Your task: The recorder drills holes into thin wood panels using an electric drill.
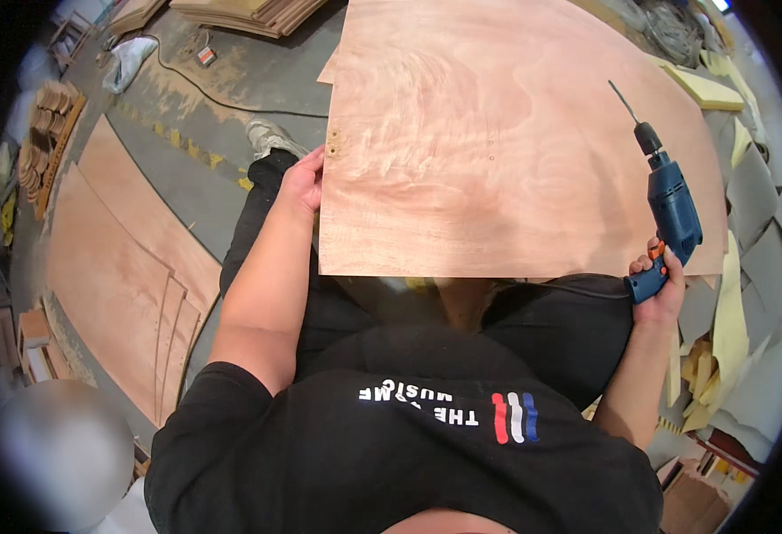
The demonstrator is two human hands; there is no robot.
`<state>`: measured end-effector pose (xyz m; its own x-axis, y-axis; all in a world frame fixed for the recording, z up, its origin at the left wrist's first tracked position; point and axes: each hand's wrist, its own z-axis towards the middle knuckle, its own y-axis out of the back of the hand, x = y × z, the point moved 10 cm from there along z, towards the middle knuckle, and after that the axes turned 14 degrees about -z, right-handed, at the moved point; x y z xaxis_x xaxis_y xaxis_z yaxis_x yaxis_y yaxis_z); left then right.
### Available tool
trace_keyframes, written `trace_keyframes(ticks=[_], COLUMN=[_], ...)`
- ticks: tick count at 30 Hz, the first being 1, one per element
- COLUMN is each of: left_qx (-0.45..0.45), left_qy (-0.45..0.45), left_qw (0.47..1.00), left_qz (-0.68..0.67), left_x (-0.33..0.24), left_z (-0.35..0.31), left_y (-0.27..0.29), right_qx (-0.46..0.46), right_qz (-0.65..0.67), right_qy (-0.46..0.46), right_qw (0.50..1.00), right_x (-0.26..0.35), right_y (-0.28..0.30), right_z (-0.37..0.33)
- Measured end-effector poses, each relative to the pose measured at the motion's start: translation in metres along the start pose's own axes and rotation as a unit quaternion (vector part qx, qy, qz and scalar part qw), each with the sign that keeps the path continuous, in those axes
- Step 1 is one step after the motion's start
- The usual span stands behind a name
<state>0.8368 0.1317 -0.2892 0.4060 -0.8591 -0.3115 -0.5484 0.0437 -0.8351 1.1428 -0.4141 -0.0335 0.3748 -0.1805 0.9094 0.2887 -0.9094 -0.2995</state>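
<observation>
The right hand [662,289] was wrapped around the drill [673,200]; the left hand [303,183] touched the board [498,160], cut off above, its fingertips hidden and grip unclear.

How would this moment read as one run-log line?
left hand: at plywood sheet, left edge; right hand: gripping blue drill; bit: pointing away

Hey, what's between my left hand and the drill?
In the head view, the wooden board stretches between your left hand and the drill.
</observation>
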Motion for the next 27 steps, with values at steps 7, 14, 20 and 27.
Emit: trace_keyframes(ticks=[7,14,20,27], left_qx=[0.033,0.080,0.033,0.059], left_qy=[0.070,0.028,0.014,0.022], left_qw=[0.995,0.996,0.999,0.998], left_qz=[-0.057,-0.039,-0.023,-0.021], left_x=[0.020,0.020,0.019,0.012], left_z=[-0.010,-0.004,0.004,0.005], left_y=[-0.015,-0.004,0.008,0.006], right_qx=[0.001,0.009,0.016,-0.001], right_qz=[0.012,0.015,-0.002,-0.038], right_qy=[-0.002,-0.009,-0.007,-0.013], right_qw=[1.000,1.000,1.000,0.999], right_x=[-0.001,-0.004,-0.005,-0.004], right_y=[0.006,0.010,0.010,0.007], right_z=[0.002,0.006,0.009,0.007])
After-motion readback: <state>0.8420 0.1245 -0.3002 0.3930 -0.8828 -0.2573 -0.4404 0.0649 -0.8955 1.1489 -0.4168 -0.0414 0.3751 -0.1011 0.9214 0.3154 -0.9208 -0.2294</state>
